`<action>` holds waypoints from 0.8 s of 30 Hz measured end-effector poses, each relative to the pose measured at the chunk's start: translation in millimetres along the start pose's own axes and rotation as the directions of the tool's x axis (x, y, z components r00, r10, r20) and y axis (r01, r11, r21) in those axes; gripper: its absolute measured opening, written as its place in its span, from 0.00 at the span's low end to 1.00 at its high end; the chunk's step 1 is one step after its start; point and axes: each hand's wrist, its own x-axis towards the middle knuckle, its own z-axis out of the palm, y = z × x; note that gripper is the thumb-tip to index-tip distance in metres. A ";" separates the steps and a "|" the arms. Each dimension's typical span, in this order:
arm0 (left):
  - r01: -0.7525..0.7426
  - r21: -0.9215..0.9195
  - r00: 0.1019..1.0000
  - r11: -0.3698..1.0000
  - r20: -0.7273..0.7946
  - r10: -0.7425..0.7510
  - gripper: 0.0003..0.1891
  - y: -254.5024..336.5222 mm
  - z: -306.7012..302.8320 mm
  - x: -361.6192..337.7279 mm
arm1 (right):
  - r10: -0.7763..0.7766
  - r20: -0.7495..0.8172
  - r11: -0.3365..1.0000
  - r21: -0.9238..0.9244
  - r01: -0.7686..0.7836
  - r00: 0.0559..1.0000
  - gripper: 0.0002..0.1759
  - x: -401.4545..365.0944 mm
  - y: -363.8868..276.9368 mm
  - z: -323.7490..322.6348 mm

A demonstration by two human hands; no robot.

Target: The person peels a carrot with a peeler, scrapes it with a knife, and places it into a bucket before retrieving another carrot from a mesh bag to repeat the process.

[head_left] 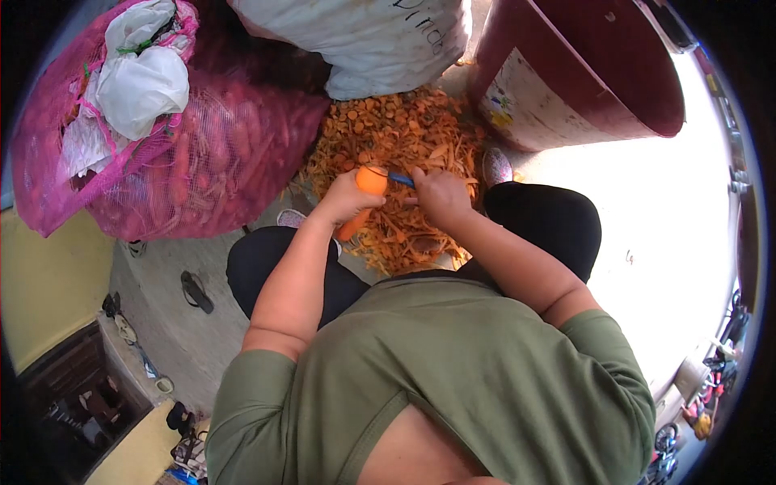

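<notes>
My left hand (347,199) is closed around a thick carrot (372,180). Its rounded, bright orange end points up at me, and a lower stretch shows beneath the palm. In my right hand (443,196) is a blue-handled peeler (401,179), its dark blade end at the carrot's side. Fingers hide part of the handle. Below both hands lies a heap of carrot peelings (404,230), with several cut carrot ends (368,120) toward its far side.
A pink mesh sack (202,174) stuffed with carrots stands at the left, white plastic (144,89) on top. Beyond the heap is a white sack (380,48) with black writing. A large dark red tub (533,105) stands at right. A sandal (195,293) lies on the floor.
</notes>
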 end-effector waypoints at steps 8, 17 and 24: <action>-0.217 0.420 0.918 0.881 -0.220 0.331 0.32 2.5 26.6 0.4 | 0.138 0.391 0.982 0.069 -0.178 0.910 0.24 8.4 29.7 38.9; -0.082 0.244 0.966 0.966 -0.219 0.138 0.25 -16.1 -1.5 16.5 | 0.065 0.175 0.969 0.226 -0.104 0.982 0.13 10.1 5.2 -24.6; -0.031 0.269 0.978 0.963 -0.191 0.085 0.23 -3.4 -2.3 7.2 | -0.051 0.100 0.993 0.108 0.040 0.994 0.17 3.7 -0.4 -28.8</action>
